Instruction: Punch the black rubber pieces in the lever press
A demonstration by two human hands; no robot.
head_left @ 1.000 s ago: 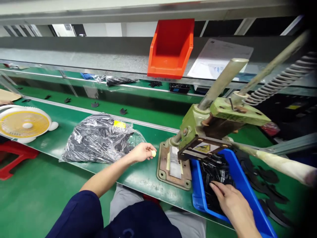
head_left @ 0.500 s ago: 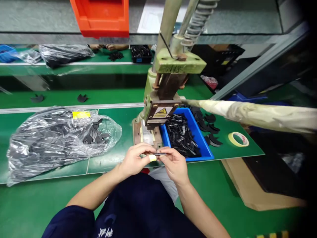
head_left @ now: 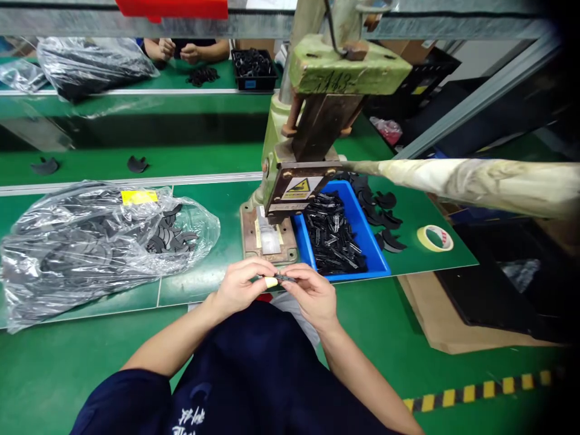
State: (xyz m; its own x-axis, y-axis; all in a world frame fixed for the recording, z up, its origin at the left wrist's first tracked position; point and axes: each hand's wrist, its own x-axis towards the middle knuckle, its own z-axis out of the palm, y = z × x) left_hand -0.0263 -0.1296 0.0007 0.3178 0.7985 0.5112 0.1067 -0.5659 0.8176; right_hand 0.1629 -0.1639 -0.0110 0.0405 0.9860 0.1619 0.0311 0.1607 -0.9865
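Note:
Between my two hands is a thin black strip-like part (head_left: 284, 278), pinched at both ends. My left hand (head_left: 242, 287) grips its left end, with a yellow covering on the thumb tip. My right hand (head_left: 313, 295) closes its fingers and thumb on the other end. Both hands are at the table's front edge, just before the base of a green hand press (head_left: 290, 257). A pale block (head_left: 270, 240) sits on that base under the raised ram. Right of the press, a blue bin (head_left: 378, 263) holds many thin black parts (head_left: 335, 232).
A clear plastic bag (head_left: 58, 266) of dark curved pieces lies at left. More curved pieces (head_left: 390, 240) and a tape roll (head_left: 435, 238) lie at right. The wrapped press lever (head_left: 453, 181) juts rightward. Across the bench are another person's hands (head_left: 179, 49) and a black bin (head_left: 254, 66).
The view has tipped downward and shifted a little, so the shelf and red bin sit higher in the picture. My hands still hold the black part between them.

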